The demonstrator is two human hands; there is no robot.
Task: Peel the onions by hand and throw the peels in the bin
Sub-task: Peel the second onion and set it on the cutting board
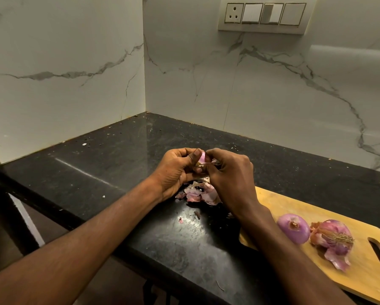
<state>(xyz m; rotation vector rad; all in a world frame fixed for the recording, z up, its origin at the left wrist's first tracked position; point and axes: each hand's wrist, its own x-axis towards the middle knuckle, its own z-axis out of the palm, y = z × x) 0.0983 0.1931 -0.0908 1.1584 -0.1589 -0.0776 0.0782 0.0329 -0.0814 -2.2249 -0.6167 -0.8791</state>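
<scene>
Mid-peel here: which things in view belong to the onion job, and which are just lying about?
Job:
- onion in hands, left hand, right hand
- peel pile
- peeled onion
- half-peeled onion

Just there:
- cutting board
- black countertop
- switch panel

No bin in view.

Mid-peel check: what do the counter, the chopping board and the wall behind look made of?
Counter: seemingly polished black stone, perhaps granite; it is speckled and mirrors the light. Chopping board: pale wood, or possibly bamboo, matte, with a cut-out handle slot. Wall: white marble-look slabs or tiles with grey veins and a soft sheen; real or printed cannot be told.
</scene>
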